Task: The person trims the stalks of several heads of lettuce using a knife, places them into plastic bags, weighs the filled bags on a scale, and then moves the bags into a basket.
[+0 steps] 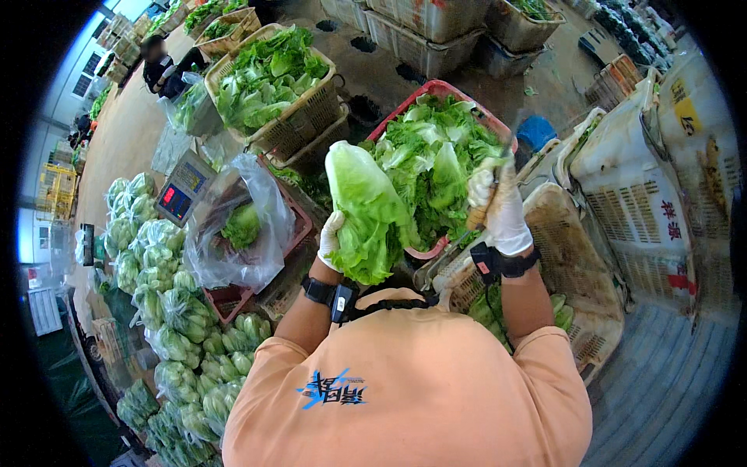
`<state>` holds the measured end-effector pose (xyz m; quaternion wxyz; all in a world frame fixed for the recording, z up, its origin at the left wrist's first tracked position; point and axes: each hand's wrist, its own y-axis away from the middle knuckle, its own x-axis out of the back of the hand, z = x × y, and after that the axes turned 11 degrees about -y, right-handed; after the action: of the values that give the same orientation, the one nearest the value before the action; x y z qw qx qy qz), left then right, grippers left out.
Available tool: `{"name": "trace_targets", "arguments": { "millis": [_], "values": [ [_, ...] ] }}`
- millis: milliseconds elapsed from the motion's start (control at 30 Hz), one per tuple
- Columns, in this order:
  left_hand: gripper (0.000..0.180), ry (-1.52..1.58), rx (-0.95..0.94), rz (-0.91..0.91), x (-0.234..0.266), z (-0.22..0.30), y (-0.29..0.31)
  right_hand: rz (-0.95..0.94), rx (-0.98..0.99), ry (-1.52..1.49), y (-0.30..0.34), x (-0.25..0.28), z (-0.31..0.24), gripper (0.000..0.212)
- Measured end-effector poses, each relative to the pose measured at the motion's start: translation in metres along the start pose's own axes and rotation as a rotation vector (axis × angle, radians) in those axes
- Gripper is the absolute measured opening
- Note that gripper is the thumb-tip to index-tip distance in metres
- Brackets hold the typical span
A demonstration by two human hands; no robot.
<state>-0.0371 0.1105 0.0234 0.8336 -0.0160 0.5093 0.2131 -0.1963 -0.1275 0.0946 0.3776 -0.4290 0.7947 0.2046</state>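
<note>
A large head of leafy green lettuce (362,214) is in my white-gloved left hand (331,240), whose fingers wrap its left side. The lettuce stands pale end up, in front of a red crate (507,124) heaped with loose lettuce leaves (436,148). My right hand (507,214), also gloved, is at the right edge of that heap. Its fingers close round the brownish handle of what looks like a knife (475,218); a thin grey blade seems to rise above the hand, partly blurred.
Left stands a plastic-lined crate (299,222) with one lettuce inside, beside a digital scale (185,187). Several bagged vegetables (167,303) lie further left. A yellowish crate of lettuce (299,124) stands ahead. Stained crates (576,257) crowd my right. A person (159,66) sits far left.
</note>
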Motion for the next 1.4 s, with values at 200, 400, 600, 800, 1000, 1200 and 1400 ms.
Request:
{"name": "trace_targets", "arguments": {
  "millis": [200,400,600,800,1000,1200,1400],
  "values": [
    [0.075,-0.130,-0.083,-0.084,-0.013,0.015,-0.017,0.442,0.418,1.275,-0.004,0.029,-0.013,0.026],
    [0.100,-0.200,-0.139,-0.236,-0.051,0.009,-0.040,0.161,0.297,1.161,0.007,-0.030,-0.004,0.030],
    [0.093,-0.251,-0.105,-0.317,-0.050,0.007,-0.062,-0.504,0.431,1.287,0.041,-0.078,0.055,0.046],
    [0.088,-0.172,-0.174,-0.253,-0.052,0.012,-0.059,-0.460,0.105,0.851,0.085,-0.040,0.049,0.025],
    [0.084,-0.194,-0.182,-0.194,-0.051,-0.005,-0.055,0.224,-0.168,0.241,0.128,0.013,0.030,0.025],
    [0.080,-0.185,-0.292,-0.070,-0.037,-0.009,0.000,0.330,-0.218,-0.459,0.160,0.019,0.025,0.024],
    [0.077,-0.221,-0.572,0.064,0.003,0.052,0.077,0.057,-0.600,-0.251,0.172,0.028,0.056,0.054]
  ]
}}
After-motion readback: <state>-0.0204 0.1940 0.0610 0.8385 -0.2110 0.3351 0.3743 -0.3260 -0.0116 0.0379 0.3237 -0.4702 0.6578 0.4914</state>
